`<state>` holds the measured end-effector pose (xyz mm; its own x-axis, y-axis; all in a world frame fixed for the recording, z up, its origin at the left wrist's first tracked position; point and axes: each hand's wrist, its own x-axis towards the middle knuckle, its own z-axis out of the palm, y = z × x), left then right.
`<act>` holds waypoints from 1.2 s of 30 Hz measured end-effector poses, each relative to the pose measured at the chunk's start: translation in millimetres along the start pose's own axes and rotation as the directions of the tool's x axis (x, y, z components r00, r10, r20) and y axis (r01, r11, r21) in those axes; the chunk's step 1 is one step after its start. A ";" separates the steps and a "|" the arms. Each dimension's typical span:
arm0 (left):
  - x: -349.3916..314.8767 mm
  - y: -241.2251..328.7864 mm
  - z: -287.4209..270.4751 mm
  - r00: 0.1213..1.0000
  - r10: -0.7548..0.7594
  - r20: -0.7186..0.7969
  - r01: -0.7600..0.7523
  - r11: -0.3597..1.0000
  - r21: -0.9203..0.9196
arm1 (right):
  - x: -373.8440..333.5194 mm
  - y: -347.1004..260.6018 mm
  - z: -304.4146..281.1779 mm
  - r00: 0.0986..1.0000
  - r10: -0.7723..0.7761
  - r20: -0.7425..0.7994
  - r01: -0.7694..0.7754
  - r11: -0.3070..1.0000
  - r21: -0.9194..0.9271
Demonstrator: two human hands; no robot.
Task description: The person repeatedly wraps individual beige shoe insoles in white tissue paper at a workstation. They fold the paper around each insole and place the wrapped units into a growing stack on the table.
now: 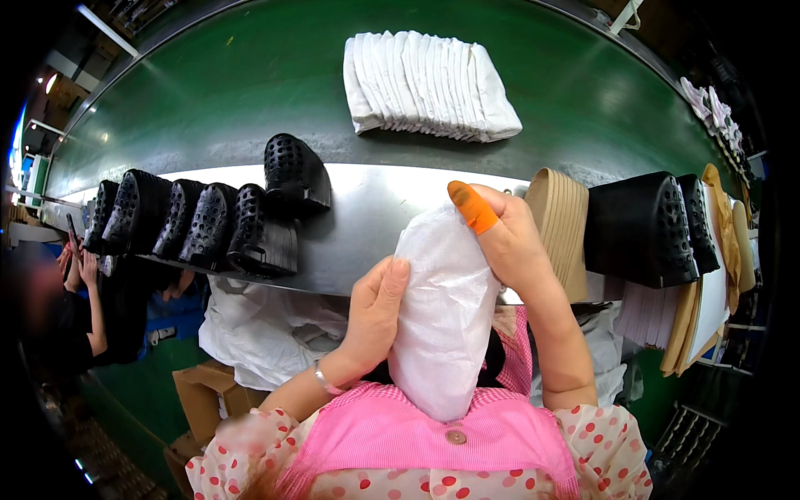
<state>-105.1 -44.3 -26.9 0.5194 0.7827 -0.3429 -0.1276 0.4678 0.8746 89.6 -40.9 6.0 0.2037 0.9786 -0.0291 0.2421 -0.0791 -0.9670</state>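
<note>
A white, sole-shaped piece (pixel 446 308) with a creased, papery surface stands upright against my pink apron. Whether it is one layer or several, I cannot tell. My left hand (pixel 375 312) grips its left edge, the thumb lying on the front face. At the upper right edge my right hand (pixel 508 237) holds it too, an orange finger cot (pixel 472 207) on the thumb. The fingers of both hands are mostly hidden behind the piece. Close by my right hand stands a stack of tan, insole-shaped pieces (pixel 560 229).
Stacks of black perforated shoe uppers (pixel 208 221) line the metal ledge (pixel 350 217) on the left, with more black uppers (pixel 637 229) at right. A row of white folded pieces (pixel 425 83) lies on the green belt (pixel 250 92). Another person (pixel 87 308) sits far left.
</note>
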 end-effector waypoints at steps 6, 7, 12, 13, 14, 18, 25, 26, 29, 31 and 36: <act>18.9 0.3 -3.6 0.993 0.103 0.054 -0.105 0.994 0.036 | 15.9 7.9 -9.7 0.984 0.156 -0.087 -0.154 0.988 0.032; 24.5 4.8 -5.6 0.984 0.157 0.085 -0.165 0.982 0.090 | 25.4 20.4 -18.9 0.974 0.179 -0.140 -0.164 0.980 0.108; 30.7 24.4 -11.9 0.890 0.386 0.242 -0.450 0.661 0.601 | 82.9 32.8 -71.5 0.886 0.255 -0.386 -0.248 0.966 0.069; 32.2 28.3 -9.8 0.893 0.367 0.262 -0.441 0.587 0.679 | 84.6 31.4 -70.9 0.892 0.254 -0.373 -0.232 0.967 0.104; 36.2 30.5 -7.3 0.927 0.276 0.254 -0.374 0.725 0.578 | 86.3 27.9 -69.5 0.898 0.253 -0.359 -0.217 0.966 0.138; 51.9 40.2 -2.2 0.959 -0.041 0.281 0.021 0.997 0.073 | 90.4 -11.0 -51.7 0.905 0.349 -0.245 -0.354 0.935 0.025; 57.4 64.8 -26.2 0.967 -0.126 0.223 0.168 0.969 -0.179 | 89.9 10.4 -48.2 0.948 0.220 -0.230 -0.199 0.974 0.109; 65.0 83.9 -34.5 0.980 -0.023 0.196 0.055 0.986 -0.158 | 93.8 18.5 -53.8 0.956 0.136 -0.258 -0.132 0.991 0.033; 111.8 128.4 -80.5 0.982 0.188 -0.033 -0.190 0.979 -0.078 | 108.6 50.3 -84.2 0.951 -0.085 -0.298 0.016 0.974 -0.226; 154.0 149.7 -108.6 0.931 0.300 -0.208 -0.284 0.953 0.105 | 127.4 76.4 -101.1 0.929 -0.104 -0.357 -0.049 0.918 -0.393; 288.2 121.3 -184.4 0.907 0.188 -0.376 0.030 0.863 0.504 | 171.7 149.2 -122.0 0.898 -0.018 -0.439 -0.291 0.725 -0.624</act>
<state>-126.7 313.7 -82.8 0.1296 0.9525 -0.2756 0.3311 0.2205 0.9175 276.4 92.1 -112.4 0.5953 0.7969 0.1022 0.7083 -0.4604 -0.5351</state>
